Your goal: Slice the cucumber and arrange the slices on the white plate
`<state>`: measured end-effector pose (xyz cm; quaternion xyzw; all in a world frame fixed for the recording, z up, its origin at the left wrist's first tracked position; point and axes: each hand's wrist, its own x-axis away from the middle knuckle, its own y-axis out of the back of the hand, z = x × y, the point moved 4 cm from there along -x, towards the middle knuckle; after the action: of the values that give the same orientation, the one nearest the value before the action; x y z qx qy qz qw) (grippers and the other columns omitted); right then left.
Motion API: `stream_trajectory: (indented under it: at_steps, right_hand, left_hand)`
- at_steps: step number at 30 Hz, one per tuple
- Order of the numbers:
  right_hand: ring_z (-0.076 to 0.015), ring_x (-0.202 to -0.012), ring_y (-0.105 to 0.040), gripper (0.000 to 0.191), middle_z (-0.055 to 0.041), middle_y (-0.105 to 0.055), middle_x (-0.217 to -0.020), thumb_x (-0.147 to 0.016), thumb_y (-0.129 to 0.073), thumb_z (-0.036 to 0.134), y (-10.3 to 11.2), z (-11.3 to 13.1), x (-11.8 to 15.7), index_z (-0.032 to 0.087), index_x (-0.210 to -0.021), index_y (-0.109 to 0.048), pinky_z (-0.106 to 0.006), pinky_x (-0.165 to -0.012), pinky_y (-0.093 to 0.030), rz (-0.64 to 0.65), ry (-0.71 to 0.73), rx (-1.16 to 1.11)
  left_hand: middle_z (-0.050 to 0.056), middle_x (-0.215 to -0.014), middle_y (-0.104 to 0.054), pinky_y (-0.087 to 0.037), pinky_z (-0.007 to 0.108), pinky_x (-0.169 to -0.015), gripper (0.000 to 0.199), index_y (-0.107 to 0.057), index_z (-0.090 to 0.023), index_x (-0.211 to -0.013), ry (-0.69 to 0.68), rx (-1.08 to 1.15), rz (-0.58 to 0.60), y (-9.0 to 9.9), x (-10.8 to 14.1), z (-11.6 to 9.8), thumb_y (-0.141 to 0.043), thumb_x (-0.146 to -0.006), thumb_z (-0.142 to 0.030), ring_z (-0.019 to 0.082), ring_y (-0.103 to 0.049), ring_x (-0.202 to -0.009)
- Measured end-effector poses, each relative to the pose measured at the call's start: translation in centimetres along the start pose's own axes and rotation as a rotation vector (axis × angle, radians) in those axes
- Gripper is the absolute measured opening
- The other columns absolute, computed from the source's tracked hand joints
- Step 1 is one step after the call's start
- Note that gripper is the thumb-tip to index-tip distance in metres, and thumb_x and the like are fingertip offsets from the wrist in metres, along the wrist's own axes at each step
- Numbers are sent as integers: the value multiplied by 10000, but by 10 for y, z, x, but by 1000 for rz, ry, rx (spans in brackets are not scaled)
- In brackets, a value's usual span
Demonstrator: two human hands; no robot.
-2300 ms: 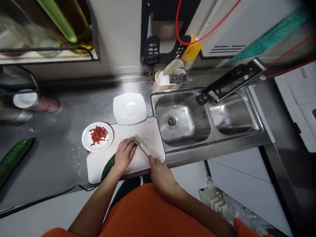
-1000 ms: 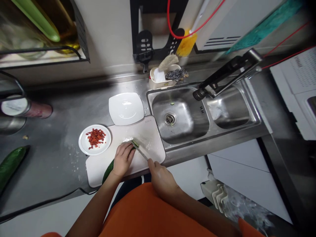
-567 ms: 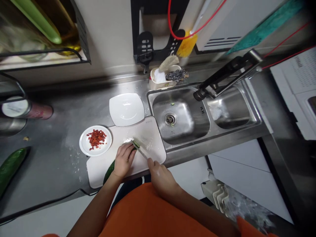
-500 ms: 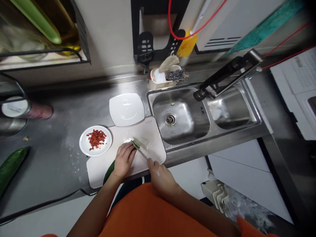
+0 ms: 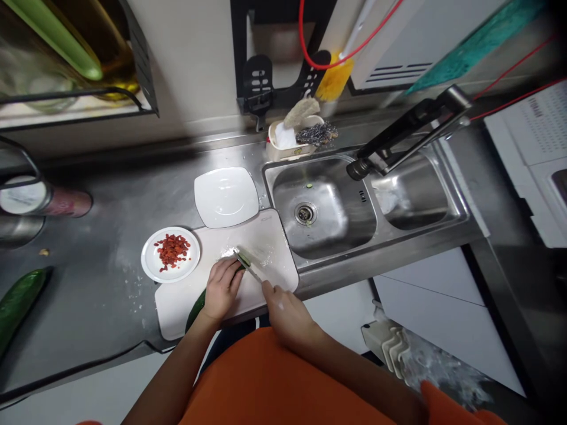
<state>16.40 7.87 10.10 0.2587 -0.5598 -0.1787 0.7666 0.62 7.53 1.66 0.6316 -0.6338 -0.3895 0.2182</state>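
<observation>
1. While the right hand grips one knife, the left hand clasps a cucumber on one white board.
2. Its skin is dark green and glossy, its cut end paler.
3. Of two cucumbers, the other cucumber lies on the bench.
4. Two white plates show: one square plate, one round plate bearing red pieces.

Here we have the steel sink, with the black faucet leaning over it; we spot a sponge caddy behind it, a pink canister well to its left.
</observation>
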Motion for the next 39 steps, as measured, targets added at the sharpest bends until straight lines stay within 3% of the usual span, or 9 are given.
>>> stream_trajectory:
  at_steps: [19,29,39]
  right_hand:
    - [-207,-857,-661,324,-111,-665,-874,-894,-322,28,-5,5,-19,133,-1126,-523,-246,-705,-478,-120,32,55]
    - [-182,-841,-655,297,-91,-658,-842,-903,-319,32,-17,7,-35,137,-1080,-534,-228,-712,-469,-232,43,64]
    - [-165,-822,-638,309,-84,-657,-886,-916,-337,50,-28,6,-49,135,-1164,-501,-213,-698,-450,-273,49,82]
  left_hand:
    - [74,-1071,-674,-453,398,-973,204,-627,-193,-1063,14,9,8,0,-1,0,-538,-886,-244,204,-593,-1039]
    - [71,-1082,-672,-450,405,-967,207,-629,-201,-1064,5,17,9,-1,0,2,-524,-892,-245,207,-595,-1048]
    - [74,-1095,-668,-450,419,-975,226,-620,-208,-1093,19,29,14,-3,3,5,-529,-891,-247,212,-590,-1063]
